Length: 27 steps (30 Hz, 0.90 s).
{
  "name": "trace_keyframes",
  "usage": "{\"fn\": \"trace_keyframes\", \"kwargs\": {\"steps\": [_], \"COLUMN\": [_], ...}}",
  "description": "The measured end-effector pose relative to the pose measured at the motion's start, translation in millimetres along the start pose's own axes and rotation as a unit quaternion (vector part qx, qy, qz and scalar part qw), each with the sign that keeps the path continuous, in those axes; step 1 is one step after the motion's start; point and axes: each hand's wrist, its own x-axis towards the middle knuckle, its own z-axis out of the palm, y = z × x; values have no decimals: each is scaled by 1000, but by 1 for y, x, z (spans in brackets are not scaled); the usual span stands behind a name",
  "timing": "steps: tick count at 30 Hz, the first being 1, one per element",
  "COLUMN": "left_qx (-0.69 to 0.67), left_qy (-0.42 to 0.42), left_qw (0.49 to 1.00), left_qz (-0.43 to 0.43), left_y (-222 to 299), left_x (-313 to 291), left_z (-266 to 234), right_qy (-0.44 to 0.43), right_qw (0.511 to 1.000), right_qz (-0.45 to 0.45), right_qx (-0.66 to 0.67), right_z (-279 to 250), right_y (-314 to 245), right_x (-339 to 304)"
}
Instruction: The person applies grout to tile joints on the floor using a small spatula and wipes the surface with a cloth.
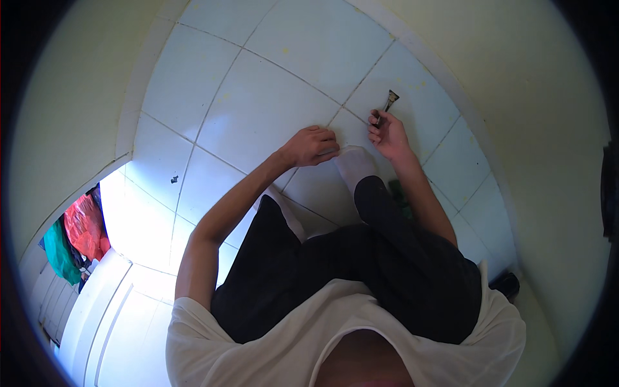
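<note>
My right hand [389,137] is closed around the handle of a small scraper [391,98], its flared, stained blade pointing away from me above the tiles. My left hand [311,146] has its fingers curled downward beside my right foot [353,161], the fingertips close to the toe of the pale sock. Whether anything is in those fingers is hidden. Between the two hands lies pale tiled floor [258,97], with small yellowish spots [422,84] near the scraper.
Walls [548,129] rise at both sides. A dark scrap [174,179] lies on the left tiles. Beyond an opening at left are red [84,219] and green plastic bags [59,255], near a white door [106,322]. Something green [400,197] sits by my right leg; a black object [506,284] stands right.
</note>
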Motion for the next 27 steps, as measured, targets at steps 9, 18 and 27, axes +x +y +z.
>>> {"fn": "trace_keyframes", "kwargs": {"steps": [9,18,27], "left_qx": [-66,-193,-433], "left_qy": [-172,-250,-172], "left_qw": [968,924,847], "left_qz": [-169,-217,-256], "left_y": [15,13,10], "left_x": [30,42,11], "left_z": [-15,-21,0], "right_qy": [-17,6,3], "right_qw": [999,996,995], "right_qz": [-4,-26,-26], "right_qx": [-45,-83,-95], "right_z": [0,0,-2], "right_y": [-4,-3,-4], "right_x": [0,4,1]}}
